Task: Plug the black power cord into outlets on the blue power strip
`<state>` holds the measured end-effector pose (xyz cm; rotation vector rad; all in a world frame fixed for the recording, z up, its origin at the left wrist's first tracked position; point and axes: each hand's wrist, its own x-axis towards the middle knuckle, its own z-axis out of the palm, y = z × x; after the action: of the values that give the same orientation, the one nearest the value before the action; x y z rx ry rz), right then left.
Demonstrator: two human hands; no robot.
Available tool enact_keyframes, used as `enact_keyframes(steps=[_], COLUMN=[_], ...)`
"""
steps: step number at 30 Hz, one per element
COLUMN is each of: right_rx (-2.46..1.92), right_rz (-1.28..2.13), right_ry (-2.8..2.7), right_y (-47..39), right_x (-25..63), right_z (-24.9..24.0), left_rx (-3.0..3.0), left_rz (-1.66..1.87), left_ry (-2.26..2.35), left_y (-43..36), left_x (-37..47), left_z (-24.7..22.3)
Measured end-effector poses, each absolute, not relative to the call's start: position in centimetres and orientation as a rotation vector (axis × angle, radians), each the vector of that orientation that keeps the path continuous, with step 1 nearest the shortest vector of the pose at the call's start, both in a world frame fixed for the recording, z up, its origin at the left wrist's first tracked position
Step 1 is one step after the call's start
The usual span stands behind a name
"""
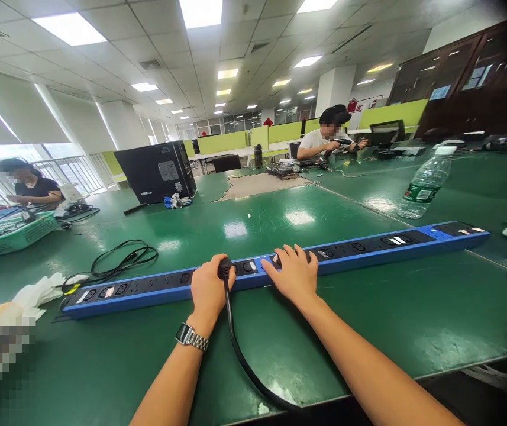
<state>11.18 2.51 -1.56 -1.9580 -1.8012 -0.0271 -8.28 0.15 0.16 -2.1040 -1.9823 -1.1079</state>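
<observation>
A long blue and black power strip lies across the green table, with rows of sockets along its top. My left hand wears a wristwatch and is closed around a black plug at the strip's left-middle part. Whether the plug's pins sit in a socket is hidden. From the plug a thick black cable runs down towards the table's near edge. Right of the blue middle section, my right hand rests on the strip with its fingers spread, touching the top.
A plastic bottle stands beyond the strip's right part. Thin black cable lies coiled behind its left end. A black computer case, gloves and a green basket are farther left. Two people sit at the table's far sides.
</observation>
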Motion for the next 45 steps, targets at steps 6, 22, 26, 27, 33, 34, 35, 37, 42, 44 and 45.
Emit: enact_keyframes(steps=[6, 22, 26, 27, 33, 34, 35, 37, 42, 44, 45], right_rx=[-1.954, -1.938, -1.935, -1.936, -1.939, -1.939, -1.938, -1.937, -1.938, -1.939, -1.938], right_rz=[-0.035, -0.022, -0.029, -0.031, -0.038, -0.038, -0.037, -0.037, -0.040, -0.038, -0.039], right_ry=[-1.808, -1.808, -1.808, -1.808, -1.803, -1.803, -1.804, -1.804, -1.800, -1.803, -1.804], right_y=[2.5, 2.6, 2.6, 2.6, 2.6, 2.6, 2.7, 2.7, 2.6, 2.6, 2.6], right_x=[11.2, 11.4, 11.3, 11.3, 11.2, 11.2, 11.2, 11.2, 11.3, 11.3, 11.3], right_z=[-1.6, -1.7, -1.7, -1.7, -1.8, -1.8, -1.8, -1.8, -1.7, -1.7, -1.7], left_rx=[-2.176, -2.052, -2.101, -2.101, -2.054, -2.071, -2.092, -2.120, -2.108, -2.096, -2.096], left_rz=[-1.249, -1.378, -1.387, -1.368, -1.401, -1.379, -1.347, -1.285, -1.259, -1.258, -1.257], left_ry=[-1.914, -2.034, -1.970, -1.952, -1.839, -1.820, -1.805, -1.795, -1.848, -1.885, -1.899], left_y=[0.2, -0.1, -0.1, -0.1, 0.3, 0.3, 0.3, 0.3, 0.2, 0.2, 0.2], left_x=[-9.2, -9.7, -9.8, -9.7, -9.1, -9.0, -8.8, -8.5, -8.1, -8.3, -8.4], left_z=[-0.6, -0.5, -0.8, -0.9, -1.3, -1.4, -1.4, -1.3, -1.0, -0.9, -0.8])
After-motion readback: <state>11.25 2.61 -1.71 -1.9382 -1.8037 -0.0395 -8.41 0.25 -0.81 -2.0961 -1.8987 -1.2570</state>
